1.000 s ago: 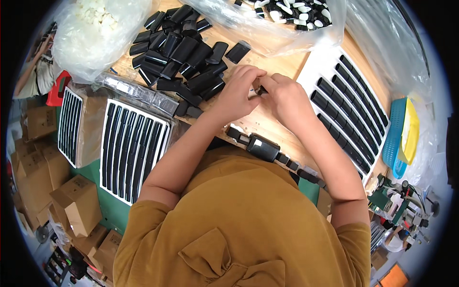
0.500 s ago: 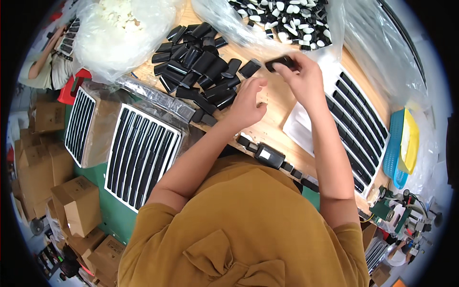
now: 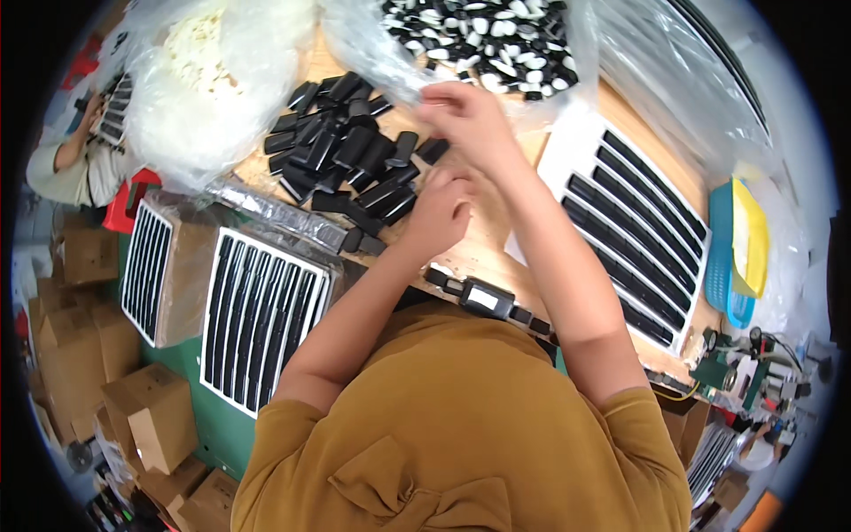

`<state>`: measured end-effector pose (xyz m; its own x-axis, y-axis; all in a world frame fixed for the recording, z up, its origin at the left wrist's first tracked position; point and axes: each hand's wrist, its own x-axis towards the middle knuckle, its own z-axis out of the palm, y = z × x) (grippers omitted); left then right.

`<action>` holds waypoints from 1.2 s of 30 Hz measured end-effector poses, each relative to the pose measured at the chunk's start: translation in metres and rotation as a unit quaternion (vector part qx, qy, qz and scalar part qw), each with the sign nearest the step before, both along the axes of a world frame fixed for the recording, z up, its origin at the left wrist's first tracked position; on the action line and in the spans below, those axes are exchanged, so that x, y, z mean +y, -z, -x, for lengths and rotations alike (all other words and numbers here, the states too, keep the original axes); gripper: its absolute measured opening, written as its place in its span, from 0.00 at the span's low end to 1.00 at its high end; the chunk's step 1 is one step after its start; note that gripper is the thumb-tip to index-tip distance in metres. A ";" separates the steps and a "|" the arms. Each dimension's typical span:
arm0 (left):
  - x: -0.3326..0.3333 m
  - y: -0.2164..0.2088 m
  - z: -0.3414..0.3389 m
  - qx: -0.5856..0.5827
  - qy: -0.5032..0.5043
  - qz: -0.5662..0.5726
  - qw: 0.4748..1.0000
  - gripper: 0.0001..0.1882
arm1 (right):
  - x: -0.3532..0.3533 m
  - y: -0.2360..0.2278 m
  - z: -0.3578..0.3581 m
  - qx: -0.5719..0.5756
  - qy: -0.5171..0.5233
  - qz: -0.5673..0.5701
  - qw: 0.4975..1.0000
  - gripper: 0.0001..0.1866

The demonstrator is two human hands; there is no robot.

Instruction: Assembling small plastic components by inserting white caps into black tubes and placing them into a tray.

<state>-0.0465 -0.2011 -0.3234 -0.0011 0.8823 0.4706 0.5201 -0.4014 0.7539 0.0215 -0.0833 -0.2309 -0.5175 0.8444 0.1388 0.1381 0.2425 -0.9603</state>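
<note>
Over the wooden table, my left hand (image 3: 436, 213) has its fingers curled, close to the right edge of a pile of glossy black curved pieces (image 3: 341, 146). Whatever those fingers hold, if anything, is hidden. My right hand (image 3: 474, 124) reaches in above it, thumb and forefinger bent toward the pile's far right side. Motion smears its fingertips, and I see no piece clearly between them. One loose black piece (image 3: 433, 150) lies just below the right fingertips. Further off, an open plastic bag holds small black and white pieces (image 3: 496, 44).
A white tray (image 3: 696, 310) with rows of black pieces lies at the right, beside blue and yellow baskets (image 3: 752, 248). Two more filled trays (image 3: 257, 319) stand at the left. A clear bag (image 3: 199, 97) of cream-coloured bits sits at the back left. Cardboard boxes (image 3: 152, 417) stand lower left.
My right hand has moved left toward the pile, and the black piece it held no longer shows in it. The left hand's fingers have curled in. The whole view has shifted somewhat.
</note>
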 end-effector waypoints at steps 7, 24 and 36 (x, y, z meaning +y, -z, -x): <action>0.005 -0.027 -0.009 -0.073 -0.033 0.007 0.997 0.09 | 0.000 -0.012 -0.200 -0.408 0.176 -0.161 0.881 0.09; 0.108 -0.066 0.024 -0.042 -0.089 0.033 0.995 0.08 | -0.143 -0.005 -0.264 -0.394 0.153 -0.041 0.905 0.18; 0.216 -0.044 0.029 0.347 -0.083 -0.014 0.934 0.13 | -0.152 -0.001 -0.260 -0.351 0.200 -0.027 0.914 0.19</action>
